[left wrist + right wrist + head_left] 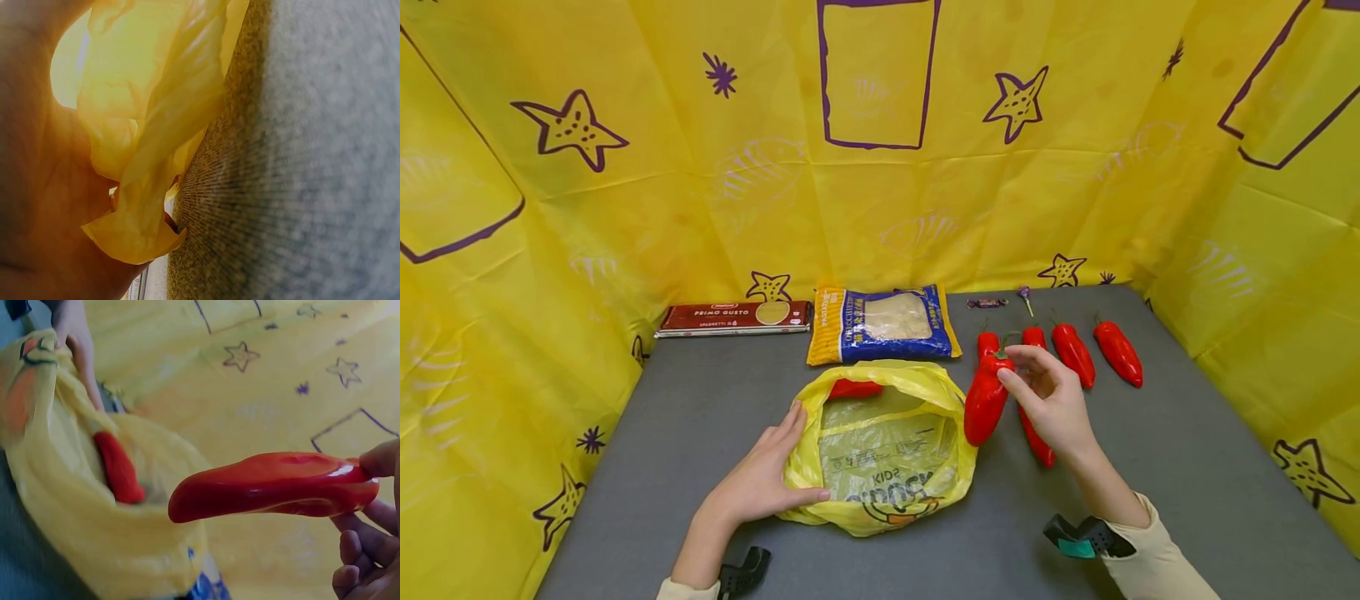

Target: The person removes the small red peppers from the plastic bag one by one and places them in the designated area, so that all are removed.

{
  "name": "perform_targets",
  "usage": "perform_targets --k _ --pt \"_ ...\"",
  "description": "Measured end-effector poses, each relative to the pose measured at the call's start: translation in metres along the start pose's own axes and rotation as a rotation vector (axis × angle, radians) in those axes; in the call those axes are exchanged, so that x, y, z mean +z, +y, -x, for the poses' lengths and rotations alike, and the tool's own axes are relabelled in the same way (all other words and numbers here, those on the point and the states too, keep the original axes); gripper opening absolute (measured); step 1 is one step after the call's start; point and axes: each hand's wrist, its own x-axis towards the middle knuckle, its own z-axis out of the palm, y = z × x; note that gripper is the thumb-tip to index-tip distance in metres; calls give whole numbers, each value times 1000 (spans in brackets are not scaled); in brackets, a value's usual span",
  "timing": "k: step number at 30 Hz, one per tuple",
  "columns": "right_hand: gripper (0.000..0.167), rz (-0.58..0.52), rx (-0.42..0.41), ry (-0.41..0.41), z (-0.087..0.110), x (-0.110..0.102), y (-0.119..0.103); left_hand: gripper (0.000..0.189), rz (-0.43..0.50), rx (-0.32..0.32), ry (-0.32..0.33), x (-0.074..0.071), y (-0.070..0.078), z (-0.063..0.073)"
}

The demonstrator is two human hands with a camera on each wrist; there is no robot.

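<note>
My right hand (1051, 398) pinches a red pepper (986, 402) by its stem end, the tip hanging down at the right rim of a yellow plastic bag (951, 492). In the right wrist view the held pepper (269, 487) lies nearly level, and the bag's mouth (169, 519) gapes beside it. My left hand (758, 477) holds the bag's left rim, thumb along the front edge and fingers at the outer side. Inside the bag another red pepper (119, 467) shows. Yellow film (181, 94) fills much of the left wrist view, next to the palm.
Several red peppers (1118, 354) lie on the grey table (685, 417) at right, some partly behind my right hand. Along the back are a red spaghetti pack (730, 319), a blue-yellow pasta bag (883, 325), a wrapped candy (987, 303) and a lollipop (1026, 298). Yellow cloth (880, 208) walls the back and sides.
</note>
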Motion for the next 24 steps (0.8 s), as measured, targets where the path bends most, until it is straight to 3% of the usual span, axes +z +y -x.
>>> perform_targets --k 9,17,20,24 --pt "30 65 35 91 6 -40 14 131 6 3 3 -1 2 1" --pt "28 116 121 185 6 -79 34 131 -4 -4 -2 -1 1 -1" --pt "29 166 193 183 8 -95 44 132 -6 -8 -4 -1 1 -2" --pt "39 278 326 88 12 -115 56 132 -1 -6 -4 -1 1 -1"
